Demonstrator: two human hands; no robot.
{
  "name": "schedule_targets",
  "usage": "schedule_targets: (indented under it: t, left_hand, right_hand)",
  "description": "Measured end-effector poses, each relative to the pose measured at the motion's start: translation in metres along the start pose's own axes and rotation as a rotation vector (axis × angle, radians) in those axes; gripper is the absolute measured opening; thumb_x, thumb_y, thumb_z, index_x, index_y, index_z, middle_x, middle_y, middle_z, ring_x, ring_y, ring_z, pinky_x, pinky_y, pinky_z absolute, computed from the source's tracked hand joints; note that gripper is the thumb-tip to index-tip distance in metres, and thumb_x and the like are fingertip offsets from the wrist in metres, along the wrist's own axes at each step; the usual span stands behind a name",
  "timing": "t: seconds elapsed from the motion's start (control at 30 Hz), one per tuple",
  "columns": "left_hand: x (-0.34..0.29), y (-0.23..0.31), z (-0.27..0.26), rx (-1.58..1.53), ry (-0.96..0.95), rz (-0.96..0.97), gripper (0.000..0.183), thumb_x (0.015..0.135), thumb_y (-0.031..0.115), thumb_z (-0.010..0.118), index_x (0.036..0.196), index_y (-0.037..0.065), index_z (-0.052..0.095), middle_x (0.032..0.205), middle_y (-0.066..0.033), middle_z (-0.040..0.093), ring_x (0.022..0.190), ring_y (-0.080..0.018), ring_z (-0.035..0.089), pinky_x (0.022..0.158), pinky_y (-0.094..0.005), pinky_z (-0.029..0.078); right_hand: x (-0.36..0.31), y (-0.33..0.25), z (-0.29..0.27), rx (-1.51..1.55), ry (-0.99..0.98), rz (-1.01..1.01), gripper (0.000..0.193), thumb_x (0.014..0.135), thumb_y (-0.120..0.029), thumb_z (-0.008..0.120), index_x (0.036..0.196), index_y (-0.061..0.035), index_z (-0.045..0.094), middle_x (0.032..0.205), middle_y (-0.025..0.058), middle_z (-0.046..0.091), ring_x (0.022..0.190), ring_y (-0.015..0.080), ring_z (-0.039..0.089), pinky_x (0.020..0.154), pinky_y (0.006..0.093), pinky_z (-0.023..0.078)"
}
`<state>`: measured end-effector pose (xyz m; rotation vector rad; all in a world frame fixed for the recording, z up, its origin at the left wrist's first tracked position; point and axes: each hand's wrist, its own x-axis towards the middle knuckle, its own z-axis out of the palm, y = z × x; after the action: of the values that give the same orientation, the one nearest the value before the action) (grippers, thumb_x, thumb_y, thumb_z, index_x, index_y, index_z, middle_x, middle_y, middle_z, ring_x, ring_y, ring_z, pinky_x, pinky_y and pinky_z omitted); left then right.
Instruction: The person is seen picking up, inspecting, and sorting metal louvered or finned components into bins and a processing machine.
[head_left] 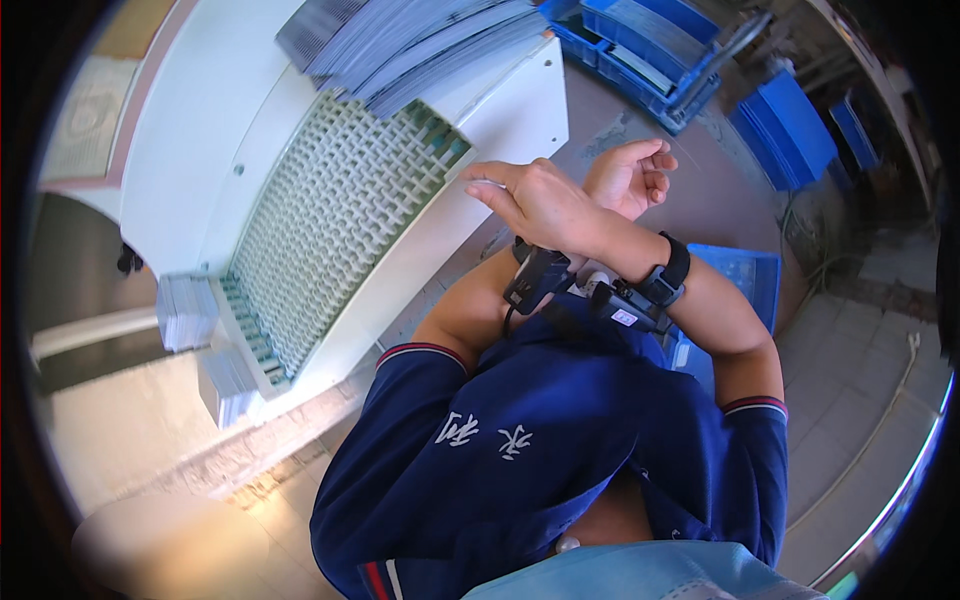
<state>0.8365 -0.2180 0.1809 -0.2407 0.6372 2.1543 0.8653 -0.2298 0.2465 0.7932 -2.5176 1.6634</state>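
Note:
My forearms cross in front of my chest, the right one on top. My right hand [535, 200] reaches left, its fingers stretched out beside the edge of a white-sided conveyor [520, 125], and no object shows in it. Beyond it, to the right, my left hand [630, 182] is turned palm up with loosely bent fingers and an empty palm. A black strap with a buckle [665, 280] circles my right wrist, and a black device [538, 280] sits at my left wrist. A fanned pile of thin grey sheets [410, 50] lies over the conveyor's far end.
Rows of pale rollers [330, 210] fill the conveyor bed. Two small stacks of thin plates [187, 312] stand at its near left end. Blue crates [640, 50] rest on a cart at the far right, with blue panels [785, 130] beyond. Another blue crate [740, 285] is beside my right arm.

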Motion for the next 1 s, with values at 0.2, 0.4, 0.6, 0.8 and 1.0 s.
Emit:
schedule_targets:
  t: [0.2,0.4,0.6,0.8,1.0]
  left_hand:
    - [0.019,0.0,0.007,0.125,-0.077,-0.188,0.011,0.084,0.018,0.055,0.088,0.007,0.055,0.08,-0.0071,0.06,0.056,-0.0146,0.053,0.05,-0.0263,0.041]
    - [0.012,0.008,-0.014,0.466,-0.183,-0.143,0.021,0.088,0.027,0.051,0.09,0.007,0.054,0.074,-0.0041,0.057,0.056,-0.0121,0.053,0.048,-0.0224,0.04]
    - [-0.011,0.01,-0.006,0.994,-0.732,-0.252,0.046,0.091,0.046,0.039,0.072,0.006,0.051,0.06,-0.0008,0.049,0.054,-0.0078,0.045,0.047,-0.0218,0.033]
    - [-0.01,-0.021,0.018,1.332,-1.068,-0.244,0.064,0.086,0.06,0.038,0.05,0.007,0.04,0.047,0.0036,0.032,0.046,-0.0077,0.028,0.042,-0.0251,0.024]
    - [-0.005,-0.088,0.044,1.155,-1.167,-0.563,0.06,0.085,0.057,0.044,0.051,0.008,0.044,0.046,0.0042,0.033,0.044,-0.0059,0.031,0.041,-0.023,0.023]
  right_hand:
    - [0.016,0.009,-0.021,-0.428,0.148,0.133,0.03,0.087,-0.025,0.052,0.112,-0.0082,0.055,0.054,0.0165,0.054,0.049,0.0303,0.055,0.05,0.0356,0.046]
    - [-0.001,0.014,-0.081,0.061,0.816,0.147,0.022,0.089,-0.012,0.051,0.11,-0.0045,0.054,0.06,0.0002,0.052,0.052,0.0054,0.049,0.048,0.0187,0.04]
    - [-0.065,0.02,-0.133,-0.014,1.298,0.052,0.023,0.092,-0.015,0.048,0.107,0.0008,0.054,0.059,0.002,0.052,0.052,0.0065,0.049,0.052,0.0181,0.04]
    - [-0.102,0.031,-0.126,-0.166,1.331,0.195,0.018,0.089,-0.013,0.052,0.103,-0.0013,0.053,0.054,-0.0002,0.052,0.048,0.0045,0.047,0.045,0.0176,0.037]
    - [-0.164,0.03,-0.135,-0.188,1.459,0.301,0.017,0.087,-0.014,0.055,0.1,-0.003,0.055,0.053,0.0004,0.052,0.047,0.0048,0.048,0.045,0.0196,0.038]
